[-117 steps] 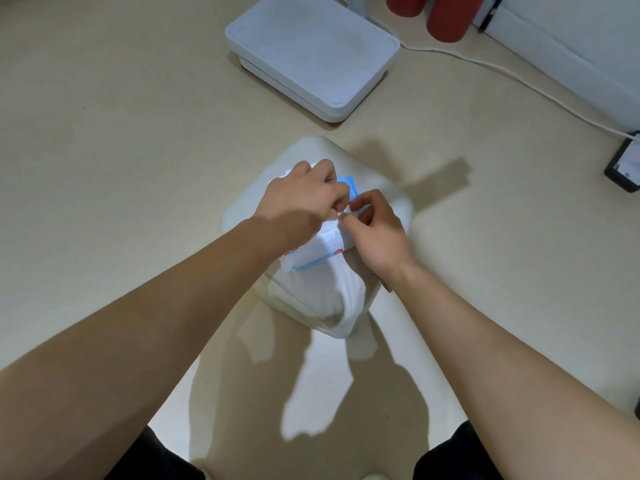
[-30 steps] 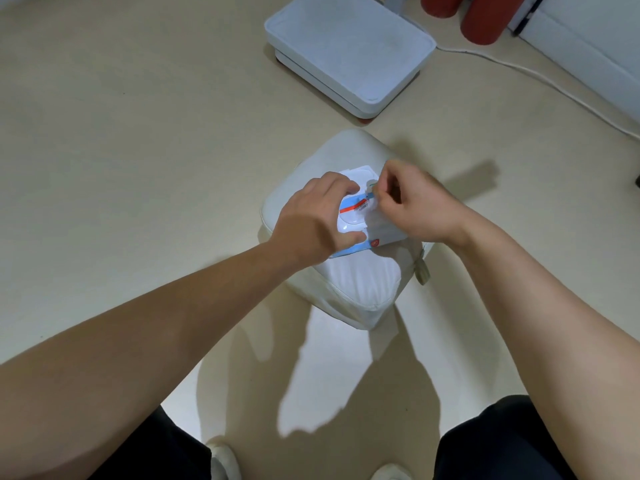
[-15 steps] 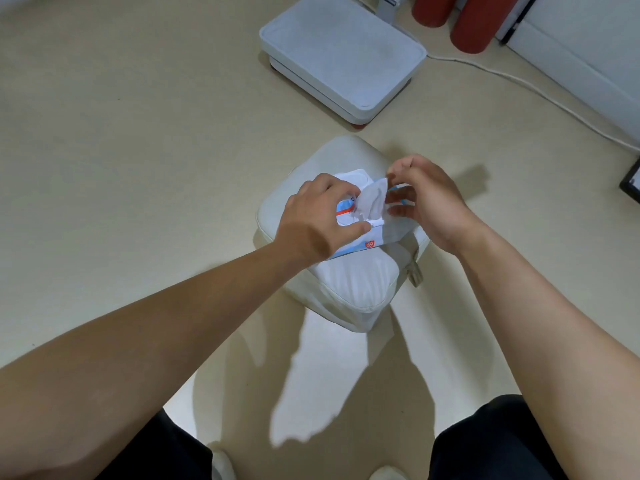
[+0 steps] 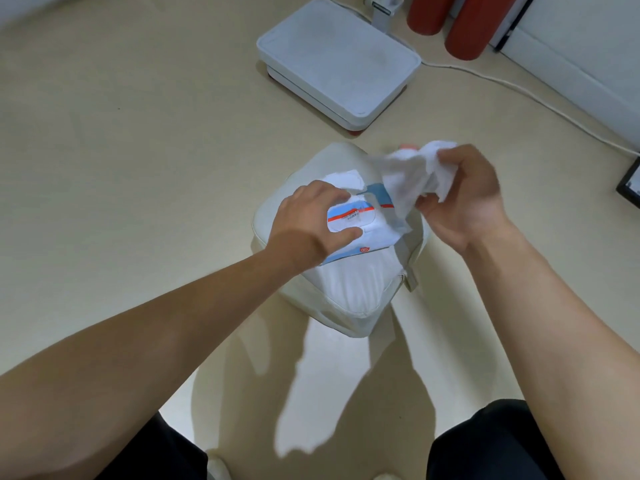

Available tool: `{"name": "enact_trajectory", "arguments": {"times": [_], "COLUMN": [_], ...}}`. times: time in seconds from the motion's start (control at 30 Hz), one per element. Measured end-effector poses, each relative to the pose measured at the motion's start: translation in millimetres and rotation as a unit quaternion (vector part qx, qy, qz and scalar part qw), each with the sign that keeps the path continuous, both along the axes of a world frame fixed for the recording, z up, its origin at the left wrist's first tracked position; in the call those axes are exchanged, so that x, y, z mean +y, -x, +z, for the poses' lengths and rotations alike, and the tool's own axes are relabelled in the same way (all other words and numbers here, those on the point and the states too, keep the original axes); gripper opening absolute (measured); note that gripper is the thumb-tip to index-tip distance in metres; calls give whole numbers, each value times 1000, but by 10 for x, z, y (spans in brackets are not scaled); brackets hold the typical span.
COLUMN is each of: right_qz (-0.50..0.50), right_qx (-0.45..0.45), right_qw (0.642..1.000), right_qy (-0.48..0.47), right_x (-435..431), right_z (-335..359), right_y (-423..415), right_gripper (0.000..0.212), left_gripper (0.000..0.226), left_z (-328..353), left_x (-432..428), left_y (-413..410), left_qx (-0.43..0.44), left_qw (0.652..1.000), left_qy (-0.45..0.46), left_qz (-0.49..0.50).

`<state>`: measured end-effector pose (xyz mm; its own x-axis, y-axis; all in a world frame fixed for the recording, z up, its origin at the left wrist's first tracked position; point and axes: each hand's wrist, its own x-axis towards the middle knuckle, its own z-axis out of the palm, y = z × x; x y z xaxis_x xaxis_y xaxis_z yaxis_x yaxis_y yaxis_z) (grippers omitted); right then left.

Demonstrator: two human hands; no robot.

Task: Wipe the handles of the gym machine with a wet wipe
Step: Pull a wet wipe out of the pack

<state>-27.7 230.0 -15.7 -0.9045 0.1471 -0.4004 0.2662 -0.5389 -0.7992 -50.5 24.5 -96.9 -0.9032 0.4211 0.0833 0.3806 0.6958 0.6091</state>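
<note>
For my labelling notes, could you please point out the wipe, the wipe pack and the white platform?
wipe [image 4: 412,176], head view, on its crumpled middle.
wipe pack [image 4: 360,216], head view, on its label flap.
white platform [image 4: 341,60], head view, on its flat top.

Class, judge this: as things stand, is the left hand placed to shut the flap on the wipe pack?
Probably yes. The left hand already rests on the wipe pack, thumb beside the flap, with nothing covering it.
</note>
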Motion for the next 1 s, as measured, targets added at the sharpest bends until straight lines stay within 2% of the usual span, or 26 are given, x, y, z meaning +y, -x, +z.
{"name": "enact_trajectory", "arguments": {"times": [0.07,0.13,0.17,0.23,0.33,0.4,0.47,0.53,0.6,0.67,0.7,0.77,0.8,0.87,0.93,1.0], "right_qz": [17,55,84,160,303,357,375,393,407,411,409,398,387,353,315,265], "right_qx": [-14,-27,-39,-67,-58,-61,-69,-60,-55,-69,-84,-104,-112,-130,-133,-125], "right_qw": [1000,998,993,968,880,827,799,774,760,764,776,805,821,855,886,911], "right_qy": [-6,-32,-70,-182,-361,-430,-466,-492,-503,-493,-474,-427,-405,-356,-314,-291], "right_x": [24,71,101,142,49,-22,-46,-52,-41,-13,6,38,50,66,88,124], "right_z": [-96,-145,-137,-112,-73,-73,-86,-91,-99,-134,-155,-195,-218,-236,-233,-224], "right_y": [-67,-104,-113,-138,-186,-197,-200,-208,-239,-256,-260,-272,-272,-276,-289,-276], "right_gripper": [38,22,15,26,39,43,48,51,57,61,62,62,62,60,48,34], "left_gripper": [43,29,25,26,33,33,33,31,28,38,49,63,62,55,43,26], "left_z": [16,-25,-61,-118,-155,-141,-126,-84,17,88,131,215,254,371,457,405], "left_x": [-31,-58,-71,-74,-41,-38,-75,-118,-123,-106,-98,-63,-33,45,89,97], "left_y": [-1,7,5,-23,-91,-98,-85,-75,-40,42,89,141,136,72,-25,-91], "left_qx": [70,174,211,234,211,185,164,119,55,-43,-117,-242,-263,-224,-181,-152], "left_qw": [997,983,973,963,968,975,979,988,997,986,968,921,909,913,925,959], "left_qy": [-7,-4,4,27,48,53,49,8,-57,-111,-140,-202,-226,-270,-292,-229], "left_qz": [-13,-61,-91,-129,-126,-114,-114,-102,-18,116,171,227,230,209,160,72]}}
